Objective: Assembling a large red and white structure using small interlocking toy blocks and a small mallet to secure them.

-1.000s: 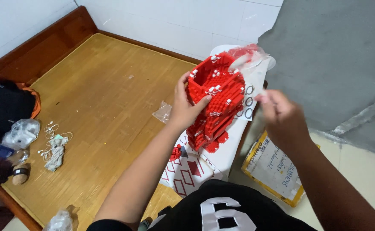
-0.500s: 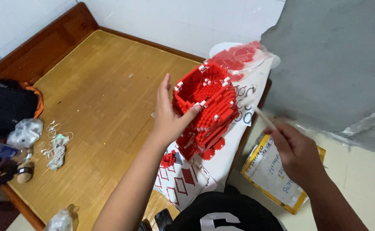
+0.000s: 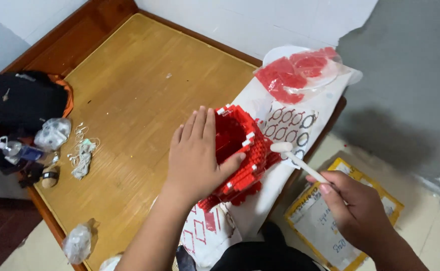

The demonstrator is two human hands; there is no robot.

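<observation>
A wooden platform [image 3: 129,100] with a dark raised border fills a corner under white and grey walls, pale floor tiles beside it. A white printed sheet [image 3: 290,120] lies over its near edge, and on it stands the red brick model [image 3: 242,150], hollow and knobbly. The left hand [image 3: 197,155] lies open and flat against the model's side, thumb hooked inside; half a second ago it gripped higher. The right hand [image 3: 355,206] has dropped lower and pinches a white plastic tool [image 3: 295,156], its rounded tip near the model. A clear bag of red bricks [image 3: 300,70] sits beyond; a yellow-edged envelope [image 3: 330,221] lies on the floor.
</observation>
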